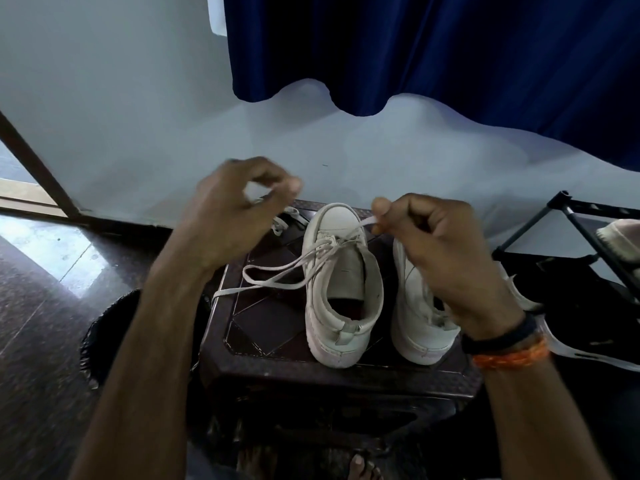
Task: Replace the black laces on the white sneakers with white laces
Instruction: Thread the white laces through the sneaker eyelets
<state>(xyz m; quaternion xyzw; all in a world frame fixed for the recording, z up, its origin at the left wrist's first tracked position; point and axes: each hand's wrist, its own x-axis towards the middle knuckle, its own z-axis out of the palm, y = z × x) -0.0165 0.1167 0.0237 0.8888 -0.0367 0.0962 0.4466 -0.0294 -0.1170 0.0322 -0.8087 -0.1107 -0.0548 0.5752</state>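
Note:
Two white sneakers stand side by side on a dark stool point(277, 327), toes pointing away from me. The left sneaker point(341, 282) has a white lace point(273, 275) threaded through its lower eyelets, with a long loose loop trailing off to the left. My right hand point(440, 251) pinches one end of that lace between thumb and finger, above the right sneaker point(414, 317), which it partly hides. My left hand point(235, 209) is raised to the left of the shoes, blurred, and pinches the other lace end. A second white lace point(285, 218) lies bunched behind my left hand.
A black bin point(104, 327) sits on the dark floor left of the stool. A black rack point(585, 244) with another shoe stands at the right. A pale wall and a blue curtain point(433, 53) are behind. My bare foot point(360, 467) shows below the stool.

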